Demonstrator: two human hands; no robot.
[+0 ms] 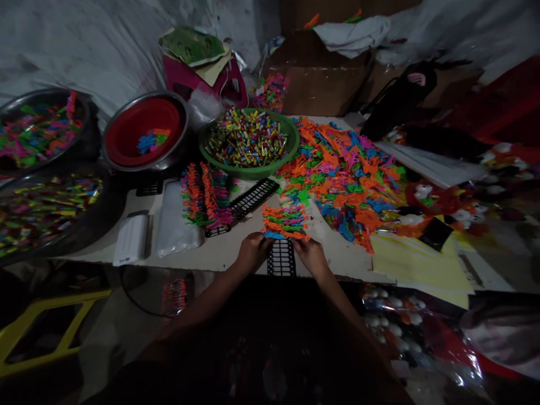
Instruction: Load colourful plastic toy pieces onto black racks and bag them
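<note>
White device [130,239]: beside the front table edge [223,264]; liable to be dragged down if the dark cable [137,304] below, apparently attached, is snagged by a forearm.
Packed rows [206,194]: standing close beyond the left forearm; liable to topple or tangle if brushed.
Diagonal black rack [255,198]: touching or nearly touching the packed rows; capable of jolting these if knocked.
Left hand [252,253]: pinching with bent fingers at the left end of the nearest plastic pieces [283,234]; liable to tilt the row if raised ahead of the right.
Slotted rack [281,261]: projecting towards the body, near end close to the table edge; liable to slip or pivot if pressed off-centre.
Right hand [311,254]: pinching at the right end; liable to bend or unseat a piece through uneven pressure.
Loose pile [346,174]: spreading close beyond the right hand; liable to catch on the row through interlocking shapes, poorly visible in dim light.
Position, left side: nearest pieces touching the left fingertips.
Position, centre: coloured row [286,218] lying crosswise over the far part of the slotted rack, between and just beyond both hands.
Position, right side: nearest pieces touching the right fingertips; exact seating in the slots impossible to tell.
</note>
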